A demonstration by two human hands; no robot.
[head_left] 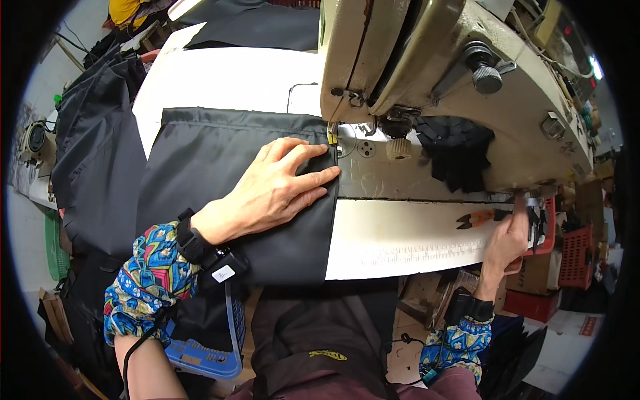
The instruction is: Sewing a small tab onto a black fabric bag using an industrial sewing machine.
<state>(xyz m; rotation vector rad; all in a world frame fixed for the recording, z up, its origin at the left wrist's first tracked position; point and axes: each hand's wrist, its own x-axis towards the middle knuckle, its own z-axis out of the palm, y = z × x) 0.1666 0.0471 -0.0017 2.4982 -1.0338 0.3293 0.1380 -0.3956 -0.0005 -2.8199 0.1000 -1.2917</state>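
Note:
A piece of black fabric (220, 157) lies on the white sewing table, its right edge beside the needle area of a beige sewing machine (427, 80). Spread flat across that fabric is my left hand (283, 180), with the fingertips along the right edge, just below the yellow-marked presser foot (332, 133). At the machine's right end my right hand (507, 243) reaches up to a small part under the housing. Its fingers are partly bent and partly hidden, and what they grip I cannot make out. Orange-handled thread snips (477, 219) lie to its left.
More black fabric (100, 153) hangs over the table's left side. A crumpled black cloth (457, 150) sits under the machine arm. A ruler scale (427, 250) runs along the front edge. Below are a blue basket (207, 360) and, at right, a red crate (577, 257).

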